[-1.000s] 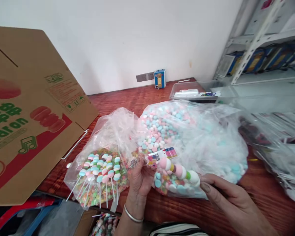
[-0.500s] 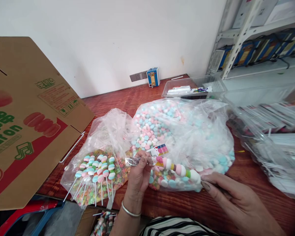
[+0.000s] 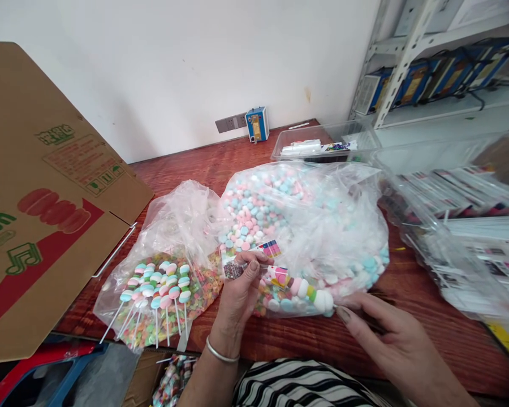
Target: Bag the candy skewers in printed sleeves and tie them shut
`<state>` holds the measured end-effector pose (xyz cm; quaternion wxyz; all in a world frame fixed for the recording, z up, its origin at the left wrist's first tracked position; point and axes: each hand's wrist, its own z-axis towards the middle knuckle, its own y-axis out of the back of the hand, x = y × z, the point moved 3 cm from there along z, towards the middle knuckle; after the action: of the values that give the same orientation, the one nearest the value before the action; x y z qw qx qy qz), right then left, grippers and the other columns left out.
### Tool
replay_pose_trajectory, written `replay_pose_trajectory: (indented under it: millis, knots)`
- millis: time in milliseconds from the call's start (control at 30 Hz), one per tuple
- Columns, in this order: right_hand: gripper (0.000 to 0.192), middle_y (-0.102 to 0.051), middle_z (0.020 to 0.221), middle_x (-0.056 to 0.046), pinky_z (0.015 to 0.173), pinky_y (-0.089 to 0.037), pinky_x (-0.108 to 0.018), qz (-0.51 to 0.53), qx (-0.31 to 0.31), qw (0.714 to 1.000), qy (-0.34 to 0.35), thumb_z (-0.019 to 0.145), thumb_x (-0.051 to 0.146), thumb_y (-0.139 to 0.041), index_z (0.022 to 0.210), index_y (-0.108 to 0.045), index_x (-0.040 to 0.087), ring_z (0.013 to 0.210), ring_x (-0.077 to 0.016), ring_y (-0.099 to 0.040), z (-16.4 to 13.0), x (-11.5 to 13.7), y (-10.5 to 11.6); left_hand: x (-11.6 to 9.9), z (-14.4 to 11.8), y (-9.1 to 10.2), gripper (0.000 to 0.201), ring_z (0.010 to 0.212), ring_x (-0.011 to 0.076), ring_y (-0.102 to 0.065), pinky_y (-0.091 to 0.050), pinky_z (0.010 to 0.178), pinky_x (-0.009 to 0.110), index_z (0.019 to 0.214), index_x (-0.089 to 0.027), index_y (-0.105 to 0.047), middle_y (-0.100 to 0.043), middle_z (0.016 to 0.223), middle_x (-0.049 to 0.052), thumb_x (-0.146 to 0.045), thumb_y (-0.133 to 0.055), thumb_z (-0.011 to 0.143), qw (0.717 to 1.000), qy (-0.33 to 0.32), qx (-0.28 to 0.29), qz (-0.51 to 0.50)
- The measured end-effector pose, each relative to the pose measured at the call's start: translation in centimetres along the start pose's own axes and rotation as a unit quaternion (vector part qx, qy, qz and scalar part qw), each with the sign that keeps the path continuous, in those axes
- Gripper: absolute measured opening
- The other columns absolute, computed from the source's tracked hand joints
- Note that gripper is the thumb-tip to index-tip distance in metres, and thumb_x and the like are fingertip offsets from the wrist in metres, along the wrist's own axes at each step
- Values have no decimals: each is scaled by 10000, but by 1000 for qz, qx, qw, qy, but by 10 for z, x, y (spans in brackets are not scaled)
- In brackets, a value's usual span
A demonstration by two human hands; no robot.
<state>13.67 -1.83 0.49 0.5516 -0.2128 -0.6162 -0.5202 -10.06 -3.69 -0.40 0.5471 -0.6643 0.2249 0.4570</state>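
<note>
The left hand (image 3: pixel 242 285) pinches the printed wrapper (image 3: pixel 280 276); the right hand (image 3: pixel 384 330) grips the candy skewer (image 3: pixel 323 302) at its right end. If these 2 misalign, the wrapper could tear.

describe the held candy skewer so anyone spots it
On the red wooden table lies a clear plastic bag of pastel sweets. Over its near edge, the right hand pinches a skewer of pink, white, yellow and green candies. Unlike the striped candy skewers to the left, its far end meets a printed plastic wrapper.
</note>
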Motion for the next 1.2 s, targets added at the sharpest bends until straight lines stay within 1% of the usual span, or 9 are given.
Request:
replay_pose_trajectory:
  millis: [67, 167, 267, 367, 500, 700, 933, 1067, 1200]
  knots:
    - [297, -558, 608, -6, 475, -421, -237, 137, 42, 980, -135, 864, 463, -602, 743, -677, 202, 531, -138, -513, -5, -9, -11, 3, 0, -5, 163, 860, 182, -641, -496, 771, 290, 736, -163, -617, -656, 859, 33, -267, -737, 777, 998, 36, 9, -46]
    - [405, -313, 519, 80, 356, -171, -178, 369, 95, 875, -298, 814, 573, -638, 755, -660, 173, 399, -39, -198, -17, -15, -31, 6, -1, -10, 138, 836, 180, -650, -526, 759, 308, 779, -171, -610, -657, 845, 21, -232, -734, 778, 991, 82, -5, -107]
    - [348, -326, 570, 89, 370, -94, -160, 496, 122, 783, -355, 774, 500, -731, 804, -656, 161, 417, -9, -142, -27, -13, -46, 9, -1, -15, 136, 769, 136, -641, -543, 799, 313, 853, -180, -619, -622, 785, -12, -170, -728, 772, 974, 126, -43, -185]
    - [302, -351, 578, 87, 364, -101, -154, 540, 119, 752, -359, 784, 443, -748, 817, -645, 160, 416, -6, -156, -33, -13, -56, 12, 0, -21, 114, 681, 86, -600, -545, 816, 281, 894, -168, -623, -558, 712, -41, -142, -690, 806, 954, 140, -81, -251]
    - [342, -336, 565, 95, 357, -129, -158, 503, 85, 792, -336, 793, 497, -718, 815, -604, 176, 418, -22, -151, -34, -19, -65, 18, 1, -28, 130, 655, 96, -597, -536, 673, 231, 773, -151, -579, -546, 680, -24, -212, -669, 845, 945, 160, -135, -252]
    - [277, -555, 653, -2, 537, -426, -238, 95, -15, 991, -91, 935, 404, -528, 748, -582, 207, 592, -139, -514, -22, -10, -49, 24, 1, -27, 126, 596, 86, -568, -501, 618, 221, 807, -162, -565, -565, 686, -22, -202, -682, 830, 949, 136, -203, -201]
    - [105, -681, 781, -62, 655, -466, -278, -247, -97, 944, 196, 938, 167, -528, 975, -626, 176, 687, -180, -635, -23, -1, -47, 23, 2, -30, 165, 600, 86, -574, -506, 625, 226, 774, -160, -575, -557, 669, -32, -253, -705, 816, 956, 108, -211, -170]
    - [179, -622, 664, -23, 572, -412, -270, -185, -41, 972, 139, 957, 213, -486, 822, -601, 186, 579, -153, -581, -18, -2, -49, 23, 3, -34, 191, 567, 55, -524, -530, 710, 256, 810, -159, -604, -492, 641, -64, -311, -718, 811, 963, 97, -157, -198]
    - [330, -447, 560, 43, 475, -329, -237, 73, 50, 992, -85, 992, 371, -406, 727, -512, 205, 484, -111, -423, -13, -8, -56, 27, 3, -35, 229, 520, 28, -464, -520, 702, 239, 849, -159, -611, -454, 645, -78, -336, -744, 788, 961, 116, -126, -220]
